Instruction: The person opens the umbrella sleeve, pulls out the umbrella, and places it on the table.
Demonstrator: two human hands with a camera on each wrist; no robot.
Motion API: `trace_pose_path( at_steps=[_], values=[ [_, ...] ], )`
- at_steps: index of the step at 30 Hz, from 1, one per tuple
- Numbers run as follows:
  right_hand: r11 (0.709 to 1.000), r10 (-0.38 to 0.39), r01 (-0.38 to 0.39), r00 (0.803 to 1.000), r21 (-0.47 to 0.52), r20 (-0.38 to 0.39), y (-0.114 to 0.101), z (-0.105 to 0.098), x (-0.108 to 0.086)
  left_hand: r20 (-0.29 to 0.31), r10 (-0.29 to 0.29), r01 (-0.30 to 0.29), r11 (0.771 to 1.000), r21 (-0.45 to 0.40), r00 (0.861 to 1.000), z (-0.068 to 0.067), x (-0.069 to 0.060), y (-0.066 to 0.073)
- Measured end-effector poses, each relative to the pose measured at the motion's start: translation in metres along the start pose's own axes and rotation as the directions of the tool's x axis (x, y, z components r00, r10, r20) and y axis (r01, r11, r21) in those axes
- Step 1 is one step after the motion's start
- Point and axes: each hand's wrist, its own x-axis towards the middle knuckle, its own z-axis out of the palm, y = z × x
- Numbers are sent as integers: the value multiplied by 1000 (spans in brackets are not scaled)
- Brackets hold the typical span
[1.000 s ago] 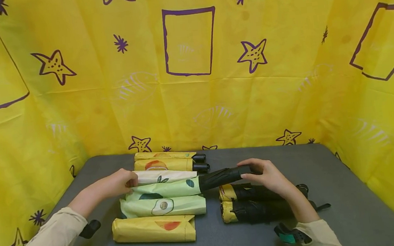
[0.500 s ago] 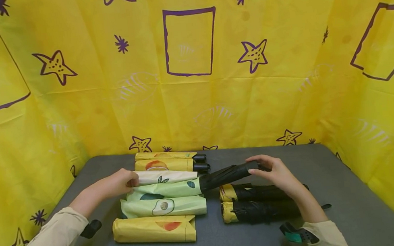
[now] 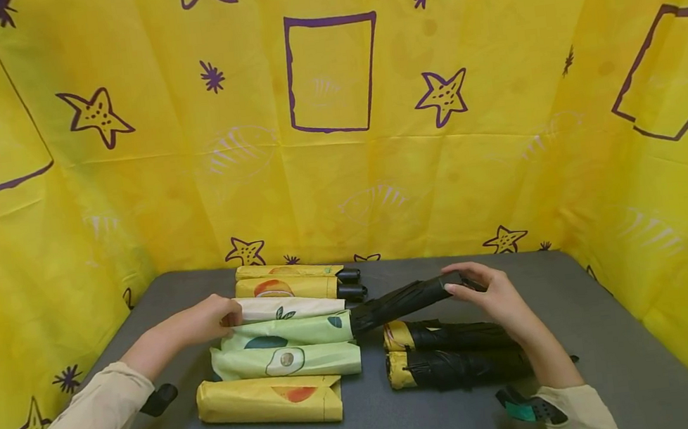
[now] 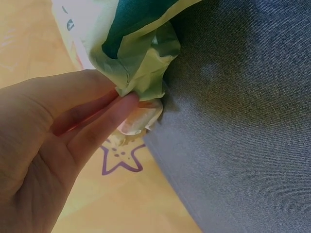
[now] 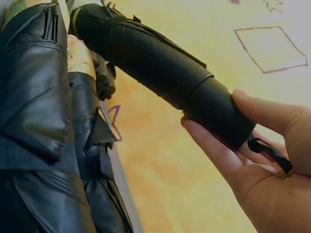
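A black folded umbrella (image 3: 401,303) sticks out of a light green sleeve (image 3: 306,329) with dark leaf shapes; its lower part is hidden inside. My right hand (image 3: 486,289) grips the handle end, which is raised above the table. In the right wrist view, thumb and fingers hold the umbrella (image 5: 155,65) near a black wrist strap (image 5: 269,151). At the sleeve's far left end, my left hand (image 3: 209,318) pinches the fabric. The left wrist view shows the crumpled sleeve tip (image 4: 146,73) between thumb and fingers.
Below lie an avocado-print sleeve (image 3: 328,358) and a yellow sleeve (image 3: 263,402). A white sleeve (image 3: 303,307) and two yellow-sleeved umbrellas (image 3: 301,286) lie behind. Two black umbrellas with yellow ends (image 3: 457,366) lie at right on the grey table (image 3: 394,428). Yellow cloth surrounds the back and sides.
My right hand has moved to the right and slightly up, drawing more of the black umbrella out of the green sleeve. The left hand stays at the sleeve's end.
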Motion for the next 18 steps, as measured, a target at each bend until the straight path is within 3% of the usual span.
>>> trace_pose_path(
  at_steps=[3, 8, 18],
  values=[
    [1000, 5, -5, 1000, 2, -14, -1, -5, -1, 11, -20, 20, 1000, -1, 1000, 0, 1, 0],
    [999, 23, -22, 999, 25, -39, -1, -11, -4, 55, -111, 111, 994, -3, 992, -1, 5, 3],
    [996, 49, -41, 994, 83, -98, -4, -23, -9, 52, -126, 125, 992, 25, 991, -1, 5, 6]
  ],
)
